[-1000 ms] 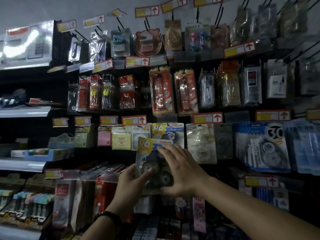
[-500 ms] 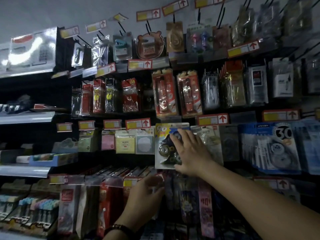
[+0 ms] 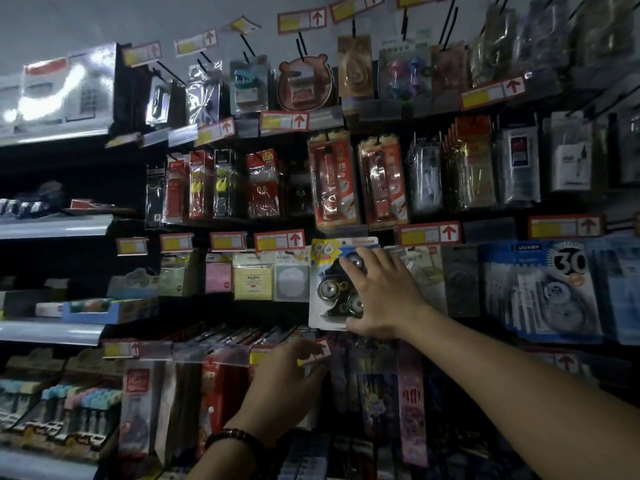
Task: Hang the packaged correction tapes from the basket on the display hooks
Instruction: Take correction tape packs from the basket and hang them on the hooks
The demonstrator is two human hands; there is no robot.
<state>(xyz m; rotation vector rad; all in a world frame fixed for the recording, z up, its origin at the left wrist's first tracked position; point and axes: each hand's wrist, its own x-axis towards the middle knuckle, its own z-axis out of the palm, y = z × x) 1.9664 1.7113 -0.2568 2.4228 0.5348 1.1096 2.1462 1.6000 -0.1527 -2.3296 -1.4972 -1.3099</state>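
Correction tape pack (image 3: 329, 289) hangs right of sticky notes (image 3: 252, 277).

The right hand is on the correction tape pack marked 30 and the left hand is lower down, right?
Not quite: the head view shows the right hand on the pack marked 96; the pack marked 30 hangs further right. The left hand is lower down.

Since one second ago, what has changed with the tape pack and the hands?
The correction tape pack moved up, level with the sticky notes, with the right hand pressing flat on it. The left hand let go and dropped below it. Other hanging goods stayed.
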